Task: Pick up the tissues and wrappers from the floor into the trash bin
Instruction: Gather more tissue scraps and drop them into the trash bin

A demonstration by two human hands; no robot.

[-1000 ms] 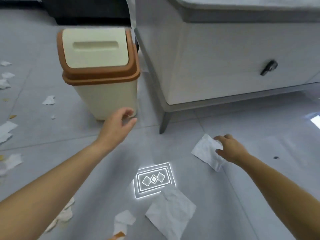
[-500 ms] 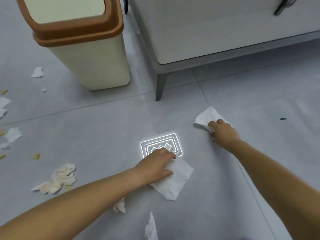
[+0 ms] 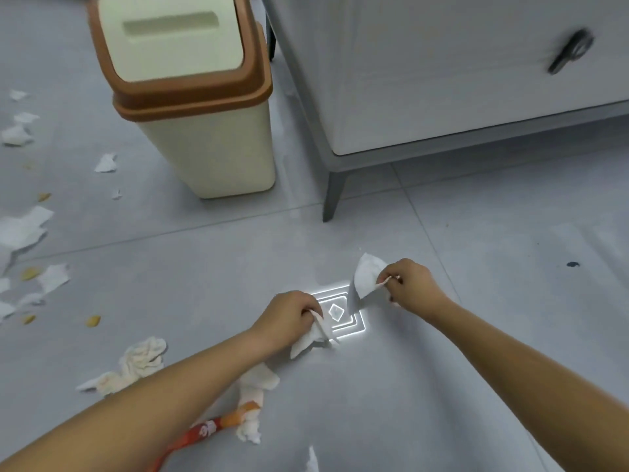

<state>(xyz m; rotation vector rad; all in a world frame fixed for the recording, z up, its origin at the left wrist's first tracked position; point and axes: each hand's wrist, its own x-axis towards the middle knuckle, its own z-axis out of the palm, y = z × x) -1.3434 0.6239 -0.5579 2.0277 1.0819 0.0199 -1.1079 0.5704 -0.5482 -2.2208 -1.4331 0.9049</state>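
Observation:
My left hand (image 3: 287,316) grips a white tissue (image 3: 311,338) that hangs crumpled from its fingers just above the floor. A second white tissue (image 3: 364,279) is pinched by my right hand (image 3: 410,284) and lifted off the tiles. The cream trash bin (image 3: 204,131) with a brown rim and swing lid stands upright at the back left, well beyond both hands. A crumpled tissue (image 3: 143,359) lies left of my left arm, another tissue (image 3: 257,383) sits under that arm, and a red-orange wrapper (image 3: 204,432) lies beside it.
A white cabinet (image 3: 442,80) on grey legs stands at the back right, close beside the bin. Several tissue scraps (image 3: 23,229) and small yellow bits (image 3: 92,321) litter the floor on the left. A bright light reflection (image 3: 340,311) shines on the grey tiles between my hands.
Both hands have closed on their tissues and lifted them off the floor. The right hand has drawn in toward the left. The view has tilted up, showing more of the bin.

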